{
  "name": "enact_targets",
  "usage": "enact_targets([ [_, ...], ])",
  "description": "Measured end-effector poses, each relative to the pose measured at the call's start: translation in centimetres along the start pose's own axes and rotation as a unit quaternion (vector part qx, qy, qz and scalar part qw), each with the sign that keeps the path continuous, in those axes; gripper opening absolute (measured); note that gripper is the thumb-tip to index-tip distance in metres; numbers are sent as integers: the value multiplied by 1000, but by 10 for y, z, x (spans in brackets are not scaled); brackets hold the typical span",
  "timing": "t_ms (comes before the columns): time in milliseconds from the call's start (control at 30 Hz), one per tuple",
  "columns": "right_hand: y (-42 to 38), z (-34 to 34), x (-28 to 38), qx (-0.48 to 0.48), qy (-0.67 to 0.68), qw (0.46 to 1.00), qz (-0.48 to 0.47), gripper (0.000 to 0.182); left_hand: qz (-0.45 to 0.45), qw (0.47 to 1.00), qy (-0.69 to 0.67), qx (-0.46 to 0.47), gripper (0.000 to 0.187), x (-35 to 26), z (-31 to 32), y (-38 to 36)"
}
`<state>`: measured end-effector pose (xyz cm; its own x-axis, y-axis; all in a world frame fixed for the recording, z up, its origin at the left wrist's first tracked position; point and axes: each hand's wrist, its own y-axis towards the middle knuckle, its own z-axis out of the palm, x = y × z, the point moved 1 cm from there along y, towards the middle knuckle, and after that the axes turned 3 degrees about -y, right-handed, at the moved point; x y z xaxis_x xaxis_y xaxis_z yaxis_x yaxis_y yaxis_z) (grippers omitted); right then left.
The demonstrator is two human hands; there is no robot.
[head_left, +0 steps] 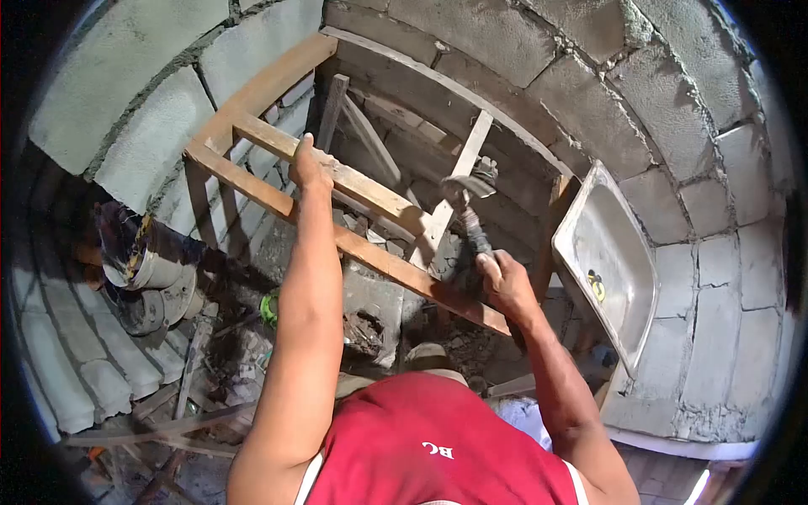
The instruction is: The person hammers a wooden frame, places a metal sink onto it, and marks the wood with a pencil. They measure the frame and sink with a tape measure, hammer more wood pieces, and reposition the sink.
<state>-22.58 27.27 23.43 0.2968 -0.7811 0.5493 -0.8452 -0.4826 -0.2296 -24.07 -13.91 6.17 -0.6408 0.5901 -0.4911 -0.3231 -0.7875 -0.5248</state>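
My left hand (310, 164) grips a wooden crosspiece (370, 193) of a timber frame, its thumb on top. My right hand (505, 282) is closed around the dark handle of a hammer (473, 220). The hammer's metal head is raised near a short pale slat (465, 160) that runs across the frame at the crosspiece's right end. A longer front rail (396, 268) passes below both, nearer my body. Whether the hammer head touches the slat cannot be made out.
A metal sink basin (614, 261) with a small yellow item inside leans at the right. Grey block walls (581, 93) rise behind the frame. Stacked buckets (156, 269) stand at the left. Rubble and loose wood (198, 358) cover the floor.
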Motion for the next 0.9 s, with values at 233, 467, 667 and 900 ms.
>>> enact_targets([
  [233, -25, 2, 20, -76, -10, 993, -91, 27, -12, 1000, 14, -10, 44, 8, -6, 16],
  [467, -26, 41, -31, -1, 26, 993, -111, 32, 1, 999, -37, 2, 36, -1, -2, -8],
  [667, 1, 30, 1, -9, 73, 992, -100, 30, -49, 998, -31, -23, 49, 2, -4, 2],
  [900, 47, 20, 146, -3, -42, 969, -242, 31, 39, 997, 6, -71, 54, 20, -6, 19],
])
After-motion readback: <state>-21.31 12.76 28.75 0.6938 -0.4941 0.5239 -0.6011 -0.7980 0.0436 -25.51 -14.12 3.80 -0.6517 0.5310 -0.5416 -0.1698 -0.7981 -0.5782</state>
